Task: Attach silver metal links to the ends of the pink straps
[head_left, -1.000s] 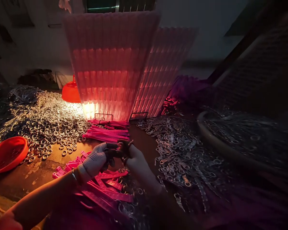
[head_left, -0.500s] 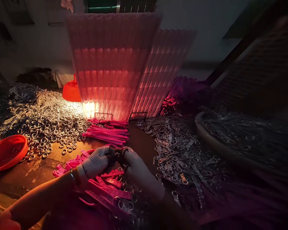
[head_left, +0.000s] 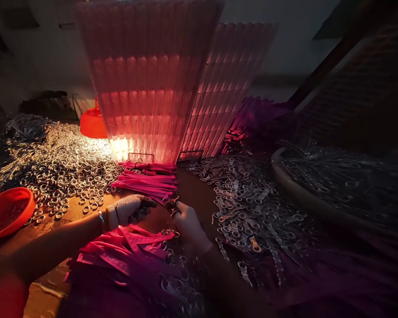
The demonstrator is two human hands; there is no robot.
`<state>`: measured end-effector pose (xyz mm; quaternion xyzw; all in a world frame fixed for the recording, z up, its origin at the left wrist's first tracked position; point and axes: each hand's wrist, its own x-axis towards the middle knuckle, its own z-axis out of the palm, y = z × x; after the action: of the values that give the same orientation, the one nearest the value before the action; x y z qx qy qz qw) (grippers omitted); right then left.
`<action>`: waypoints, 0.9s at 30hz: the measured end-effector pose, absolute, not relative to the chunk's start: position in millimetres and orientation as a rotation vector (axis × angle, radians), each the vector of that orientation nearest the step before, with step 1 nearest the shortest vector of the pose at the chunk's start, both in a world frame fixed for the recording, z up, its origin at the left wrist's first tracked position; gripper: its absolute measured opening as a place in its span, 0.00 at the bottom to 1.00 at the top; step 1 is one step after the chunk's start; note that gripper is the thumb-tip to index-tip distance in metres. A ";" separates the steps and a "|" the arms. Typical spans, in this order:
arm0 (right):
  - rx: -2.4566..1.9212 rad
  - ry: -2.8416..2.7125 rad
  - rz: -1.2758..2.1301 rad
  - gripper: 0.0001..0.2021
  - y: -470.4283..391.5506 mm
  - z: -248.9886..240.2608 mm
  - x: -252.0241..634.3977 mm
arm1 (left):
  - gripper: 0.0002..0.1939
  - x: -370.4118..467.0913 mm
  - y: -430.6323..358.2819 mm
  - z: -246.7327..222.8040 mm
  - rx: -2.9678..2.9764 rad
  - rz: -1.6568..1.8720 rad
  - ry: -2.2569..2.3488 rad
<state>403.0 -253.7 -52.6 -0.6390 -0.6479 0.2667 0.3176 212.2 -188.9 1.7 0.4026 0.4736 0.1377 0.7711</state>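
Note:
My left hand (head_left: 132, 208), in a pale knit glove with dark fingertips, hangs above the near heap of pink straps (head_left: 129, 247). Its index finger points right and the other fingers bend loosely; nothing shows in its grasp. Across a small gap, my right hand (head_left: 187, 223) has dark-covered fingertips pinched together beside the near end of the laid-out pink straps (head_left: 146, 183). Whatever lies between those fingertips is too dark to make out. Metal rings (head_left: 172, 233) show at the ends of the near straps, just below the right hand.
Loose metal rings (head_left: 73, 172) are heaped at left beside a red bowl (head_left: 28, 216) and a red lamp shade (head_left: 93, 123). Ribbed translucent panels (head_left: 146, 79) stand behind on wire stands. Metal clasps with chains (head_left: 245, 207) spread at right, near a large rimmed basin (head_left: 281, 172).
My hands, together around something dark before, have drawn apart. The left has moved left, opening its fingers. The near pink straps lie differently, and the view has shifted slightly downward.

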 end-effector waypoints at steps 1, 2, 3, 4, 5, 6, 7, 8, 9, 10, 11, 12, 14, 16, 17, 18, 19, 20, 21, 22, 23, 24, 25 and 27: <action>-1.761 -1.756 0.612 0.15 -241.5 -52.7 406.8 | 0.06 212.0 -182.0 3.2 0.788 0.323 1.039; -1.819 -1.831 0.524 0.15 -228.2 -52.3 408.6 | 0.05 210.9 -176.9 3.4 0.720 0.359 1.044; -1.840 -1.909 0.461 0.15 -214.3 -51.7 408.0 | 0.05 209.1 -173.7 2.4 0.679 0.395 1.040; -1.824 -1.967 0.437 0.13 -200.3 -51.3 404.9 | 0.05 206.5 -172.6 0.3 0.666 0.425 1.037; -1.805 -2.042 0.411 0.12 -186.6 -51.3 399.3 | 0.05 203.3 -173.2 -2.7 0.655 0.445 1.032; -1.784 -2.123 0.389 0.12 -173.3 -51.8 391.9 | 0.05 199.4 -175.2 -6.2 0.625 0.459 1.025; -1.768 -2.200 0.373 0.12 -160.9 -52.8 383.3 | 0.06 194.9 -178.0 -9.9 0.583 0.474 1.013; -1.761 -2.268 0.360 0.12 -149.6 -54.3 374.3 | 0.08 190.0 -181.0 -13.4 0.535 0.493 0.994; -1.766 -2.322 0.349 0.11 -139.6 -55.9 365.8 | 0.10 184.7 -183.9 -16.5 0.487 0.513 0.966; -1.781 -2.363 0.339 0.10 -131.1 -57.4 358.4 | 0.12 179.1 -186.3 -19.0 0.444 0.535 0.929; -1.801 -2.393 0.331 0.09 -124.3 -58.5 352.3 | 0.15 173.5 -188.2 -20.9 0.409 0.559 0.891; -1.820 -2.413 0.329 0.09 -119.3 -59.0 347.8 | 0.18 168.2 -189.5 -22.1 0.386 0.579 0.855; -1.831 -2.430 0.347 0.13 -115.0 -58.2 342.1 | 0.21 159.8 -191.3 -23.2 0.340 0.617 0.793; -1.789 -2.428 0.389 0.17 -117.9 -54.7 337.1 | 0.21 155.9 -192.6 -23.0 0.284 0.654 0.763; -1.752 -2.424 0.412 0.18 -121.2 -52.3 333.7 | 0.20 155.7 -193.2 -22.7 0.257 0.668 0.761; -1.709 -2.420 0.436 0.18 -125.2 -49.5 329.2 | 0.18 156.4 -193.7 -22.3 0.236 0.683 0.767; -1.668 -2.419 0.460 0.18 -129.1 -46.5 323.8 | 0.17 157.6 -194.1 -21.8 0.220 0.702 0.779; -1.630 -2.419 0.483 0.17 -132.4 -43.2 317.9 | 0.16 158.8 -194.5 -21.2 0.208 0.720 0.794; -1.599 -2.418 0.505 0.17 -134.7 -39.7 312.2 | 0.15 159.8 -194.9 -20.7 0.199 0.739 0.815; -1.580 -2.413 0.524 0.17 -135.6 -35.7 307.4 | 0.14 160.1 -195.7 -20.1 0.193 0.763 0.835; -1.572 -2.401 0.540 0.17 -135.3 -31.2 304.2 | 0.13 159.7 -197.1 -19.6 0.187 0.786 0.855; -1.580 -2.379 0.551 0.18 -134.1 -25.9 303.3 | 0.13 158.8 -199.3 -19.0 0.184 0.806 0.879; -1.603 -2.348 0.558 0.19 -132.7 -19.5 304.8 | 0.13 157.4 -202.2 -18.2 0.188 0.822 0.905; -1.692 -2.267 0.565 0.18 -131.3 -4.3 314.6 | 0.15 155.3 -207.4 -16.0 0.234 0.837 0.940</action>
<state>314.6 -131.3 -4.3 -0.5817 -0.7794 0.1943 0.1282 155.3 -207.4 -16.0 0.1092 0.4387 0.3906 0.8019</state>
